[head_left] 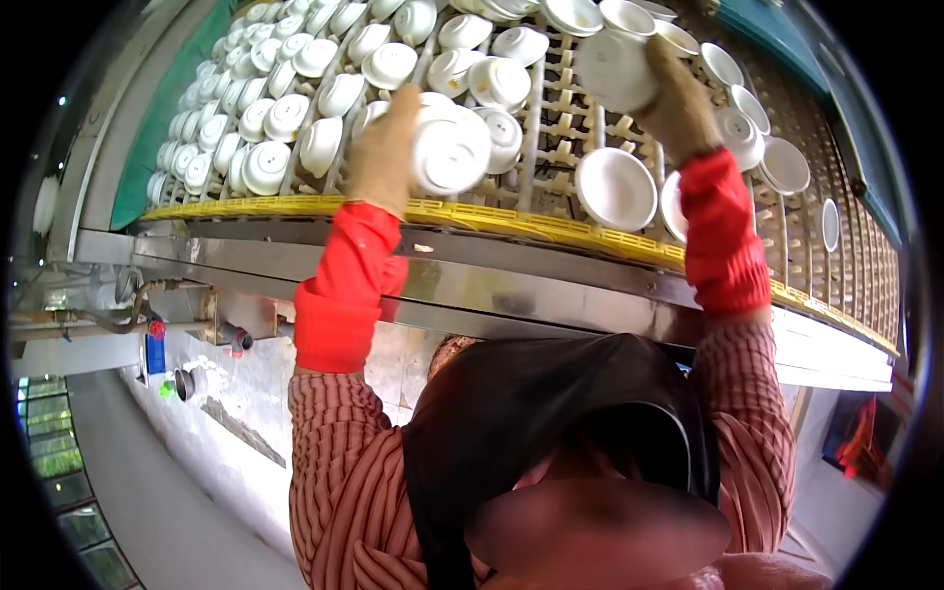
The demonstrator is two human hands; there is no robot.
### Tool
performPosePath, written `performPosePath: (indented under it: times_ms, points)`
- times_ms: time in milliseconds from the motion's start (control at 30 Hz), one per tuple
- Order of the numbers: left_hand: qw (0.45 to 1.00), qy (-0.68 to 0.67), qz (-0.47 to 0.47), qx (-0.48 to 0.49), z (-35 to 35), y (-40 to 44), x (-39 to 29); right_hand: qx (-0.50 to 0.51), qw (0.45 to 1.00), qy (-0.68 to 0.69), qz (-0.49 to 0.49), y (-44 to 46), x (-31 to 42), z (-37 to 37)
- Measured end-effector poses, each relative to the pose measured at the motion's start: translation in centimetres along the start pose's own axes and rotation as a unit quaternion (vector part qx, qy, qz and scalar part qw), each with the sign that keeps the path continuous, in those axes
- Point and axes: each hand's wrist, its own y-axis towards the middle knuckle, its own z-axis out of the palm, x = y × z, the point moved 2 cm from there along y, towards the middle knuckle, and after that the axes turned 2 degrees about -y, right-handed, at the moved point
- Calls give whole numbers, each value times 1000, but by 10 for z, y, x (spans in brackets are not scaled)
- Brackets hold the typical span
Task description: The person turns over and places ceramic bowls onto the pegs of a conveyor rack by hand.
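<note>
My left hand (386, 152), in a tan glove with a red cuff, grips the left side of a white bowl (452, 155) turned bottom up. Another bowl rim shows just behind that one, and my glove hides part of it. Farther right, my right hand (680, 103), gloved the same way, holds a white bowl (615, 74) by its right edge, its base toward me. Below that bowl, a white bowl (616, 189) lies open side up on the pegged conveyor belt (565, 128). One more bowl (674, 206) is partly covered by my right sleeve.
Many white bowls (265, 167) stand tilted in rows on the belt's left, several with food bits. Scattered bowls (784, 165) lie at the right. A yellow edge strip (472, 216) and steel rail (521, 270) border the near side. Pipes (118, 320) run at lower left.
</note>
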Motion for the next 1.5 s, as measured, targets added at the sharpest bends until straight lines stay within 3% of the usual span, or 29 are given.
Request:
performPosePath:
  times_ms: [33,67,100,167,200,267,300,333,367,467,500,600,633,667,700,767,800,833,867,900,933,967,1033,1100,1133,1233,1267,1333,1500]
  points:
    - [997,-43,-48,48,14,3,-10,15,995,82,52,8,-12,8]
    - [990,-118,-68,47,23,0,-20,76,938,302,150,34,-48,3]
    - [976,-193,-88,43,29,-2,-34,122,984,-128,-18,21,-34,-10]
    - [911,-307,-267,73,32,-1,-52,47,983,-175,-20,-14,-29,-19]
    - [905,-319,-271,83,30,2,-57,10,980,-197,-19,-32,-26,-23]
    - [892,-338,-279,111,34,3,-61,52,980,-190,12,-71,-7,-30]
    - [901,-336,-254,102,42,6,-63,98,964,-244,-44,-87,-7,-32]
    - [895,-339,-265,116,49,10,-67,144,939,-295,-100,-101,-6,-31]
    - [889,-341,-275,130,53,13,-73,194,846,-481,-123,-112,10,-20]
    - [889,-349,-265,135,91,27,-80,222,692,-585,-360,-124,1,3]
    - [891,-350,-258,131,95,30,-90,220,687,-577,-384,-119,-8,-2]
    - [933,-262,-215,123,113,43,-105,262,785,-501,-254,-119,-19,-18]
    - [952,-209,-184,127,119,49,-111,276,794,-519,-157,-116,-19,-22]
    - [967,-157,-152,128,125,56,-116,258,779,-551,-153,-116,-17,-26]
    - [988,-106,-77,82,128,62,-113,237,762,-583,-149,-114,-14,-31]
    - [992,97,77,34,117,72,-107,179,840,-506,-80,-112,0,-42]
    - [971,186,152,-7,108,71,-110,142,858,-478,-125,-109,5,-48]
    - [975,175,134,9,110,71,-108,106,871,-449,-171,-107,10,-54]
    - [979,164,116,26,112,69,-107,72,800,-501,-322,-101,13,-59]
    - [982,152,99,42,115,70,-107,43,769,-518,-373,-94,12,-61]
    - [984,127,122,37,118,71,-111,63,795,-506,-329,-87,10,-66]
    - [983,102,146,34,116,70,-122,86,920,-350,-154,-76,5,-69]
    - [975,48,216,19,106,62,-152,67,953,-294,-26,-57,-11,-81]
    - [953,16,300,37,107,54,-174,-7,836,-532,-137,-47,-12,-97]
    - [940,-1,337,46,109,49,-186,-47,871,-482,-81,-55,-6,-108]
    - [896,-36,438,70,124,30,-227,-103,796,-577,-154,-53,2,-145]
    - [872,-29,489,15,141,23,-237,-124,756,-616,-184,-49,-1,-155]
    - [852,-97,501,114,149,18,-255,-91,741,-650,-142,-46,-1,-169]
    - [876,-58,417,236,180,26,-256,-173,808,-560,-52,-13,-25,-195]
